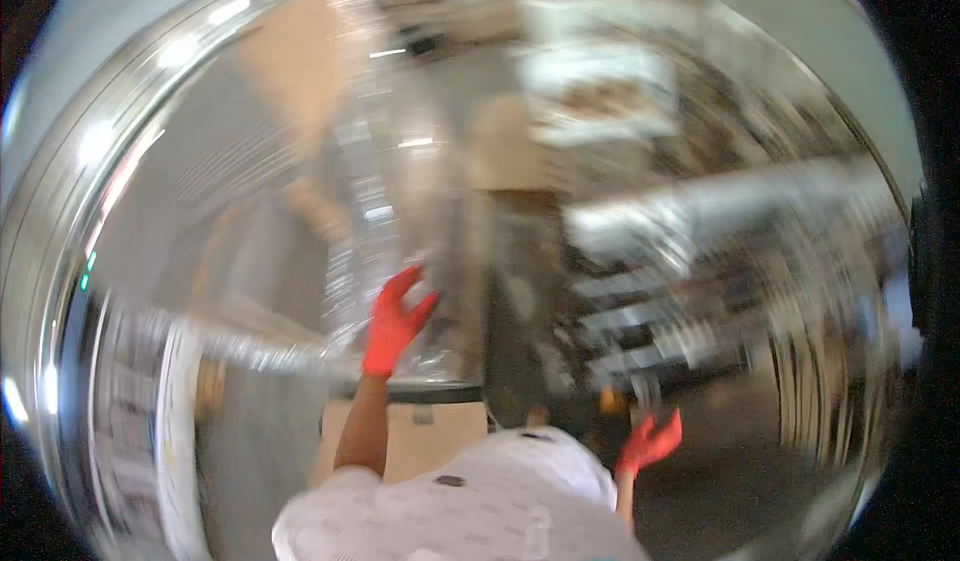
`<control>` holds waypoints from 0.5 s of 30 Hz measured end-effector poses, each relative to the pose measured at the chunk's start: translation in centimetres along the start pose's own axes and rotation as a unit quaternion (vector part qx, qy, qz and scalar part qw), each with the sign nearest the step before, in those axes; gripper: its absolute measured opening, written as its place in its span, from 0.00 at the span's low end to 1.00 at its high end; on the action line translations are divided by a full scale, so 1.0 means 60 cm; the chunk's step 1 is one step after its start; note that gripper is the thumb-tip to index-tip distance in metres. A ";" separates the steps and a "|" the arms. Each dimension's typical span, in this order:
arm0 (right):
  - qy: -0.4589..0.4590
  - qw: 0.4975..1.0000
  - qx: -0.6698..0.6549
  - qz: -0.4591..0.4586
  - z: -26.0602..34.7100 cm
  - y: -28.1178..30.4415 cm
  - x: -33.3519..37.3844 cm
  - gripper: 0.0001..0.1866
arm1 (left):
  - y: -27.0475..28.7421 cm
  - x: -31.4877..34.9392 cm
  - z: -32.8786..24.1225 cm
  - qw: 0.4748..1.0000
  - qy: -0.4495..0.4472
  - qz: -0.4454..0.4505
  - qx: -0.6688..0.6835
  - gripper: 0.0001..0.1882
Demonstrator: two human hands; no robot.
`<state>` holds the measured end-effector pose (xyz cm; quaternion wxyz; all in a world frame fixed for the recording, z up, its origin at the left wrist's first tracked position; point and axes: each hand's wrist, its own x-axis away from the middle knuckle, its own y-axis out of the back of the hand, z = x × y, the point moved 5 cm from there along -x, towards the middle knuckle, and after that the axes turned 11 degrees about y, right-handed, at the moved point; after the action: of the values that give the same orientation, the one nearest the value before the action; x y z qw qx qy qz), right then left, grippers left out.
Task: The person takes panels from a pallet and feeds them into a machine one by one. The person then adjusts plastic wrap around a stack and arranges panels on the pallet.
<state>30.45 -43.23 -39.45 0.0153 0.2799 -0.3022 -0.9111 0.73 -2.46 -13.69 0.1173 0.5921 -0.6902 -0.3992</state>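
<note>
My left hand (395,321), in a red glove, reaches forward with thumb and fingers apart and nothing between them. It is over or beside a long stretch of shiny clear plastic wrapping (365,191); whether it touches the plastic I cannot tell. Out to the right and lower down, my right hand (650,443), also red-gloved, has its thumb and fingers spread and holds nothing. Below my left forearm lies a flat tan cardboard panel (425,436) with a dark edge along its far side. The whole picture is smeared by motion.
A white box (600,91) with brownish contents stands at the far right of centre. Blurred shelving or stacked goods (670,331) line the right side. Upright tan sheets (815,391) stand at the far right. A tan board (295,61) rises at the far left.
</note>
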 end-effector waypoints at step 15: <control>0.324 0.889 -0.166 0.278 0.290 -0.222 -0.101 0.19 | 0.346 -0.294 -0.030 0.902 -0.074 -0.284 -0.315 0.34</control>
<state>28.41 -21.68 -32.35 0.4115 0.4575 -0.1898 -0.7651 -8.38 12.46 7.29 0.1285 0.6639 -0.3374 -0.6549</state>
